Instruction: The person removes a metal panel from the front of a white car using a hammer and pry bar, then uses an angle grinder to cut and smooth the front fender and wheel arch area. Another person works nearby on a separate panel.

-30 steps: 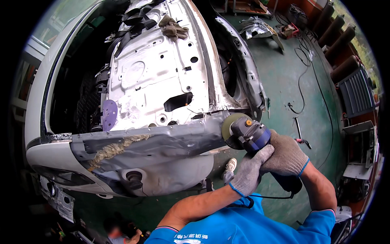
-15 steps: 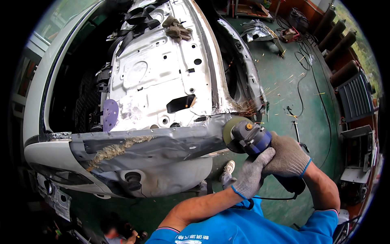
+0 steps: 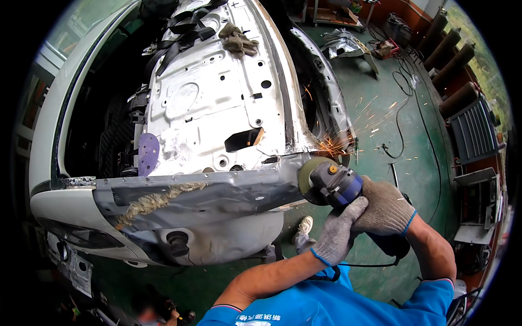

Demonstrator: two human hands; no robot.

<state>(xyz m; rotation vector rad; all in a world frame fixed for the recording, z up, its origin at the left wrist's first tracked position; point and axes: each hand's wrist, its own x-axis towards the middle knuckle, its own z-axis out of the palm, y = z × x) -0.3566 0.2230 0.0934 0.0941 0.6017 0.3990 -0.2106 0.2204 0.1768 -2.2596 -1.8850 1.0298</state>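
With both gloved hands I hold an angle grinder (image 3: 346, 188) at the corner of a stripped car body (image 3: 190, 100). My left hand (image 3: 336, 228) is closed round the tool's body from below. On the right side, my right hand (image 3: 387, 207) wraps over the grinder's rear and touches the left. The grinder's pale green disc (image 3: 306, 175) meets the panel edge, where orange sparks (image 3: 333, 146) fly up and right. A bare grey panel (image 3: 234, 190) runs left from the disc, with a strip of yellowish foam (image 3: 157, 204) on it.
A power cord (image 3: 375, 265) trails from the grinder. Brown gloves (image 3: 238, 42), black belts (image 3: 187, 35) and a purple sanding disc (image 3: 148, 154) lie on the body. Cables (image 3: 399, 122) and a metal rod (image 3: 394, 174) lie on the green floor. Another person (image 3: 149, 312) crouches lower left.
The grinder and both hands stay nearly in place. Sparks at the panel corner look denser and brighter. The crouching person has shifted slightly lower.
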